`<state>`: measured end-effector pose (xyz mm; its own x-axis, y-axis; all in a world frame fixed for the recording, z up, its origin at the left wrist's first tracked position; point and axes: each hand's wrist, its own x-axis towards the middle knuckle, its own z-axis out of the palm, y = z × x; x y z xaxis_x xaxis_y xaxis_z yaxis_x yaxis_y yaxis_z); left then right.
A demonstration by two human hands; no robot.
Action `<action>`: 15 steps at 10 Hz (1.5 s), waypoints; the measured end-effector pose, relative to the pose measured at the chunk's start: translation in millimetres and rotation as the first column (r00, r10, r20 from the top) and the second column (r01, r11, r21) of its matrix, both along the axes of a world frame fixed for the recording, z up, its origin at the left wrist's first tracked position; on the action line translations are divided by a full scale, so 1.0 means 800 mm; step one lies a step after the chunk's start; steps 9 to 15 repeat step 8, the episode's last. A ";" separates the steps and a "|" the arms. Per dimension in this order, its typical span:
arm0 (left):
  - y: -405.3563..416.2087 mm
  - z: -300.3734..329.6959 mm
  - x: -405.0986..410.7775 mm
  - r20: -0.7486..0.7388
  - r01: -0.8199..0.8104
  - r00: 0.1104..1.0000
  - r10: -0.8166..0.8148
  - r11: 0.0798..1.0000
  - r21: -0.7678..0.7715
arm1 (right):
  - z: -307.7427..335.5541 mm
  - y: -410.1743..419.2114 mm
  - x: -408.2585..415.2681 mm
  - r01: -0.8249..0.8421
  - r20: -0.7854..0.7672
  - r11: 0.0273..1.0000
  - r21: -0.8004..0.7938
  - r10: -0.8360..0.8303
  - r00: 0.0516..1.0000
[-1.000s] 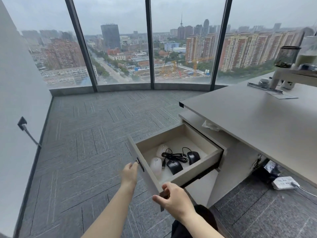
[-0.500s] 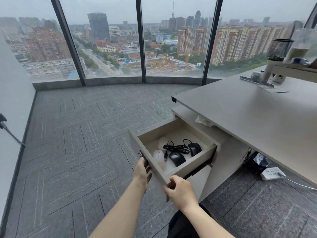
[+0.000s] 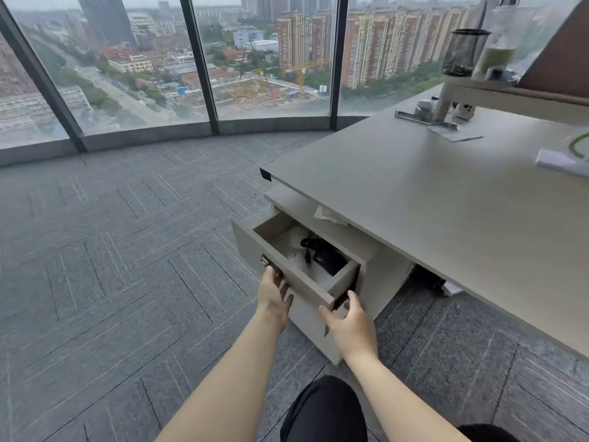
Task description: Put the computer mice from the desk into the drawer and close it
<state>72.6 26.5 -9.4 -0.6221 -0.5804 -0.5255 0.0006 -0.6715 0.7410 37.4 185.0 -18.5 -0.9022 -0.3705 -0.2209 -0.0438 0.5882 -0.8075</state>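
Note:
The beige drawer (image 3: 287,266) of the cabinet under the desk (image 3: 430,202) stands partly open. Inside it I see a black mouse (image 3: 328,260) with its coiled cable and a white mouse (image 3: 296,234), both blurred; the cabinet top hides the rest. My left hand (image 3: 274,295) lies flat against the drawer front just below its small metal handle (image 3: 265,260), fingers spread. My right hand (image 3: 347,320) is at the drawer's near right corner, fingers apart and touching the front edge.
The grey desk top reaches right, with a shelf riser (image 3: 510,94), a black mesh pen cup (image 3: 462,52), a bottle and papers at its far end. Grey carpet (image 3: 127,266) spreads left toward tall windows. My dark-trousered knee (image 3: 325,409) is below the hands.
The drawer has slid inward under both hands, so less of its inside shows. The camera has moved closer and turned left of the desk.

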 end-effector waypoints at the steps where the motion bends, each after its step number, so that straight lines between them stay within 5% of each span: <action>1: 0.003 -0.005 -0.034 -0.023 0.021 1.000 -0.020 0.999 0.027 | -0.009 0.000 -0.027 0.090 0.009 0.996 -0.006 -0.090 0.996; 5: 0.007 -0.017 -0.133 -0.064 0.072 0.996 -0.066 0.993 0.093 | -0.024 -0.009 -0.124 0.214 -0.001 0.974 -0.078 -0.215 0.977; 15: 0.009 -0.014 -0.134 -0.007 0.109 0.994 -0.108 0.993 0.051 | -0.029 -0.007 -0.130 0.205 -0.044 0.978 -0.048 -0.207 0.977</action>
